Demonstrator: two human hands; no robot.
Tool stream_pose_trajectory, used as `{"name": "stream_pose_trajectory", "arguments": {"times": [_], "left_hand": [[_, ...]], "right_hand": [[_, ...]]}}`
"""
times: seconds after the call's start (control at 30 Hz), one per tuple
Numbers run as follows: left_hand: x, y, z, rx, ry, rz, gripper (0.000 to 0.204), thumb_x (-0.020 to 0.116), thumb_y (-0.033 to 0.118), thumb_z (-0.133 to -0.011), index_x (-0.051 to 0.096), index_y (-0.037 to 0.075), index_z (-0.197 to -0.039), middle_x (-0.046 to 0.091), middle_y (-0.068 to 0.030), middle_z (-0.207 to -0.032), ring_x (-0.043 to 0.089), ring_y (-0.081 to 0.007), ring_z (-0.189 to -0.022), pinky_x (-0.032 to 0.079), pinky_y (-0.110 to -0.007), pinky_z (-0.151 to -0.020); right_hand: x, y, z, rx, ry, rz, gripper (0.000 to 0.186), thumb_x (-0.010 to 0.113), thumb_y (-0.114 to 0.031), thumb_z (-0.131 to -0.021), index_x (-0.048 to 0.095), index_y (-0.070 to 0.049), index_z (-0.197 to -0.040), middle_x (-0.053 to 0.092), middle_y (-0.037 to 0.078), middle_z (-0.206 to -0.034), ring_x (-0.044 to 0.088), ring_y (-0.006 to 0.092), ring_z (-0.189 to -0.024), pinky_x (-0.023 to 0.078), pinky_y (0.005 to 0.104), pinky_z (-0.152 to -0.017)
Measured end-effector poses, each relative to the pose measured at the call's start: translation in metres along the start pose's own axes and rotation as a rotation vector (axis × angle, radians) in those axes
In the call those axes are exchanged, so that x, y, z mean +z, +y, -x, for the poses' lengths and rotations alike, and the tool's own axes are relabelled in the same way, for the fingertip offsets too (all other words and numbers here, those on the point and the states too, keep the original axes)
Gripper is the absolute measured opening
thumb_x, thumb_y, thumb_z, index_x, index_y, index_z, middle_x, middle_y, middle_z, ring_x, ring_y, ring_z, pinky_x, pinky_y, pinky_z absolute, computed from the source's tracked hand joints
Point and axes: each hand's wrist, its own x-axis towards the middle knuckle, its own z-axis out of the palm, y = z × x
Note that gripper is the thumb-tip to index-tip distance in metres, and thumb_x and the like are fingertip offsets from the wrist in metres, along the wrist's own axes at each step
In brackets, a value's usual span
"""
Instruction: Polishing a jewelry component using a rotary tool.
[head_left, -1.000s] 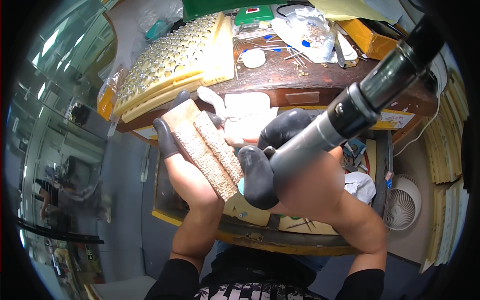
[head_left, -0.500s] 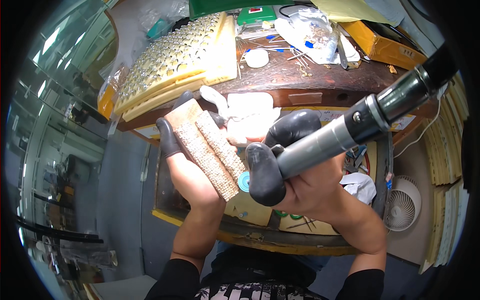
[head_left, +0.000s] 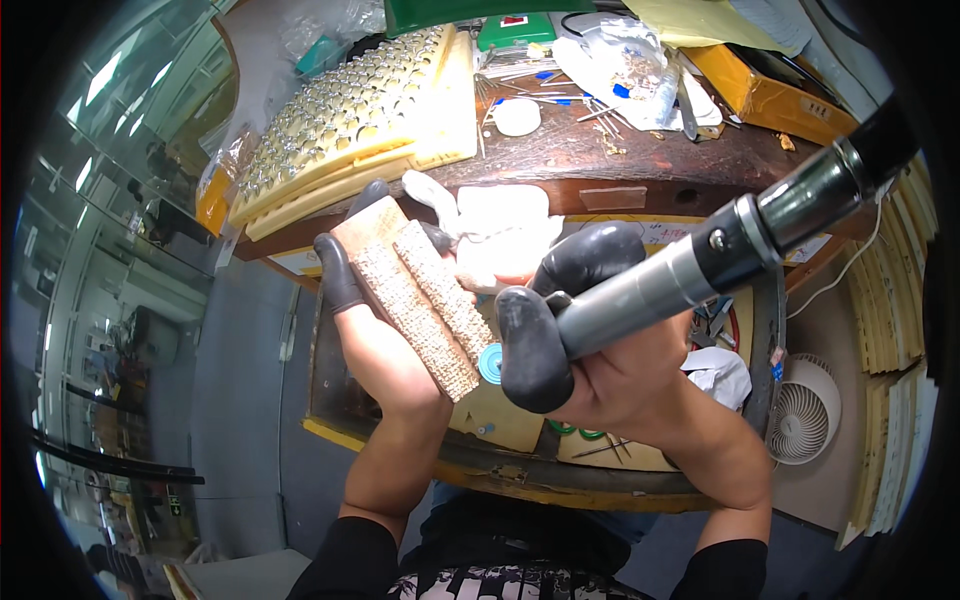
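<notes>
My right hand (head_left: 600, 350) has tipped the grey rotary handpiece (head_left: 700, 265) flatter than half a second ago, fingers wrapped tight around its barrel. My left hand (head_left: 385, 330) grips the wooden block (head_left: 415, 300) with two studded strips, held above the cluttered counter (head_left: 640, 150) edge.

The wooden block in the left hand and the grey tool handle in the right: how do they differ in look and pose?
The wooden block is flat, tan and rough-textured in strips; the tool handle is round, smooth grey metal. The block lies along the left hand pointing up-left; the handle slants up to the right from the right hand. The block is short; the handle runs on out of the frame. Both are held by black-capped fingers.
</notes>
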Motion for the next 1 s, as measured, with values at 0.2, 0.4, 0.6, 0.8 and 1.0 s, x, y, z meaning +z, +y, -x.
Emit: {"name": "stream_pose_trajectory", "arguments": {"times": [0.2,0.4,0.6,0.8,1.0], "left_hand": [[0.002,-0.002,-0.001,0.000,0.080,0.010,0.061,0.030,0.057,-0.105,0.053,0.007,-0.132,0.062,-0.0063,-0.101,0.059,-0.0169,-0.086,0.051,-0.030,-0.069],[-0.006,0.001,-0.001,-0.011,0.005,-0.053,0.062,0.029,0.058,-0.104,0.053,0.008,-0.133,0.062,-0.0067,-0.098,0.060,-0.0173,-0.081,0.052,-0.030,-0.064],[-0.001,-0.003,-0.002,0.009,0.048,0.023,0.064,0.028,0.058,-0.104,0.052,0.007,-0.135,0.062,-0.0067,-0.099,0.060,-0.0168,-0.081,0.052,-0.030,-0.061],[-0.006,-0.002,-0.001,0.024,0.066,0.025,0.060,0.028,0.052,-0.106,0.052,0.006,-0.136,0.063,-0.0083,-0.112,0.059,-0.0182,-0.093,0.051,-0.033,-0.080],[-0.010,-0.002,-0.001,0.024,0.024,0.037,0.059,0.029,0.051,-0.107,0.052,0.005,-0.136,0.062,-0.0082,-0.114,0.058,-0.0186,-0.095,0.049,-0.034,-0.084]], "right_hand": [[0.000,0.002,-0.001,-0.041,-0.011,-0.022,0.010,0.072,0.003,-0.079,0.063,0.003,-0.079,0.060,0.007,-0.072,0.057,0.0141,-0.056,0.045,0.0274,-0.051],[-0.003,-0.002,-0.003,0.021,-0.013,-0.020,0.011,0.071,0.003,-0.081,0.061,0.005,-0.080,0.060,0.008,-0.072,0.059,0.0129,-0.058,0.048,0.0272,-0.052],[-0.003,0.004,0.006,0.063,-0.016,-0.076,0.011,0.067,0.001,-0.087,0.060,0.005,-0.080,0.062,0.008,-0.075,0.062,0.0121,-0.064,0.060,0.0316,-0.067],[-0.009,0.004,0.010,0.110,-0.160,-0.056,0.010,0.065,-0.001,-0.091,0.062,0.008,-0.089,0.064,0.009,-0.077,0.066,0.0143,-0.069,0.062,0.0375,-0.079],[-0.009,0.004,0.011,0.168,-0.164,-0.094,0.011,0.064,-0.002,-0.092,0.060,0.007,-0.095,0.064,0.009,-0.077,0.067,0.0143,-0.070,0.061,0.0416,-0.081]]}}
